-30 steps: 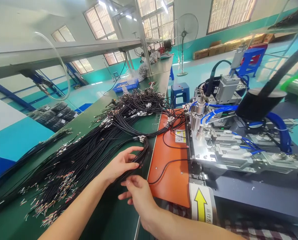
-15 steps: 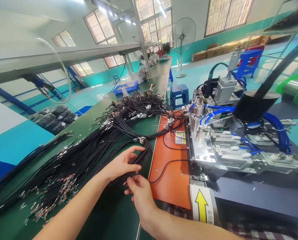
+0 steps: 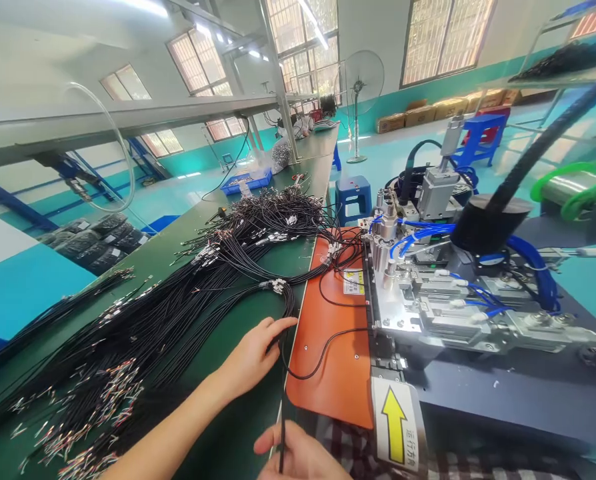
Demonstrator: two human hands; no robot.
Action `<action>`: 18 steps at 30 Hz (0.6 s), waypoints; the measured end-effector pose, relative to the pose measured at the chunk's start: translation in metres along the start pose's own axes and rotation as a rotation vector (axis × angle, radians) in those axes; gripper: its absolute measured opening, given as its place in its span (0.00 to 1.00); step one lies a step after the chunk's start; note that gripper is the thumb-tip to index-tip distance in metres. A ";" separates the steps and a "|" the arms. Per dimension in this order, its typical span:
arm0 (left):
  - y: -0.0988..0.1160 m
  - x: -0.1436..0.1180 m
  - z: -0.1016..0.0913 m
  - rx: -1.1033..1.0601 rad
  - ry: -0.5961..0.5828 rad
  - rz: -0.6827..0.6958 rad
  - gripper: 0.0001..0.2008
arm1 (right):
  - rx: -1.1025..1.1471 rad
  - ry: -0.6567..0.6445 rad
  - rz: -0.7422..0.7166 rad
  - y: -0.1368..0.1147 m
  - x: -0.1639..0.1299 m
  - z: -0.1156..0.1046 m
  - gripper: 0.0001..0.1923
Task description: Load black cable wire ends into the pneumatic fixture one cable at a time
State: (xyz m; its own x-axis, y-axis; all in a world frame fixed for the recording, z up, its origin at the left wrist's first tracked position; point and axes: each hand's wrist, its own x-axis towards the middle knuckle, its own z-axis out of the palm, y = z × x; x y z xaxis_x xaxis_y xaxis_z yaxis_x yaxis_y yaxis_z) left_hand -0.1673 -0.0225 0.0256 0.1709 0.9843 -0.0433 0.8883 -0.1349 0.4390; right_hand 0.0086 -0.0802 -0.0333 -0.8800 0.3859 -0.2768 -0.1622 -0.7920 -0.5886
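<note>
My left hand [image 3: 251, 358] rests on a bundle of black wire harnesses [image 3: 143, 320] near the green bench's right edge, fingers stretched over the cables by the bundle's looped end [image 3: 278, 288]. My right hand [image 3: 298, 455] sits at the bottom edge of the view, pinching a single black cable [image 3: 281, 400] that runs straight up toward my left hand. Another black cable [image 3: 323, 347] loops across the orange mat [image 3: 338, 373] into the machine.
A metal machine [image 3: 428, 293] with blue air hoses stands right of the mat, with a yellow arrow label [image 3: 395, 427] at its front. More harnesses [image 3: 278, 220] are piled farther along the bench. A blue tray [image 3: 245, 180], a blue stool [image 3: 351, 193] and a standing fan [image 3: 361, 87] lie beyond.
My right hand has pulled back toward me, drawing one black cable out of the bundle. My left hand has stayed on the bundle, shifting slightly lower and flatter.
</note>
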 end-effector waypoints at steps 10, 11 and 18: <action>0.008 -0.006 0.037 0.315 0.145 -0.088 0.32 | 0.078 0.405 -0.162 -0.090 -0.103 -0.052 0.16; 0.010 -0.006 0.038 0.326 0.165 -0.069 0.31 | 0.037 0.431 -0.177 -0.094 -0.109 -0.054 0.16; 0.051 0.009 0.013 0.106 -0.058 0.228 0.25 | -0.342 0.391 -0.106 -0.086 -0.115 -0.067 0.17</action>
State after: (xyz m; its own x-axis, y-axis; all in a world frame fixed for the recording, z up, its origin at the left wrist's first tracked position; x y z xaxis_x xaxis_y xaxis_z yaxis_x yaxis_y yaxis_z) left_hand -0.1152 -0.0215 0.0362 0.3932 0.9194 -0.0068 0.8632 -0.3666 0.3471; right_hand 0.1534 -0.0246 -0.0016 -0.6236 0.6550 -0.4267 -0.0289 -0.5648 -0.8247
